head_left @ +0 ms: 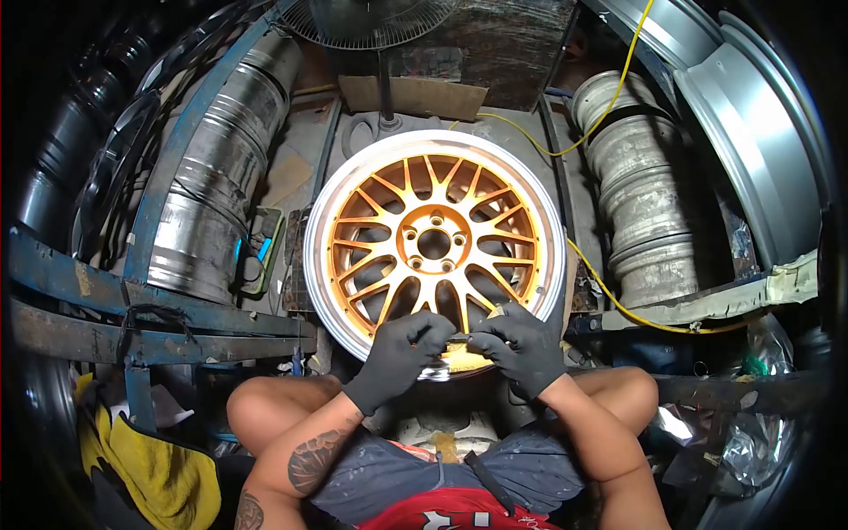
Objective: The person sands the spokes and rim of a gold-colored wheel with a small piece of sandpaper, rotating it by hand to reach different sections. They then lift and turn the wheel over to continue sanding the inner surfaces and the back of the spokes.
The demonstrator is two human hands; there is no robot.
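The gold wheel (433,283) lies face up just ahead of our knees, most of it beyond the fingers. Being round, it gives us no long axis; its spokes run out from the hub (434,243) to the polished lip (314,234). Our gloved left hand (393,358) and right hand (526,353) sit over its near edge, about equally close, on either side of the middle. Both sets of fingers are curled inward, tips nearly meeting — we can't tell whether they're clamped on something slim or simply bunched there. A small yellowish scrap (497,311) shows beside the right fingers.

To the left, a green tray (277,228) holds a blue item (265,248) — its kind unclear. At right, a clear plastic bag (758,450) hangs crumpled, its contents unreadable.
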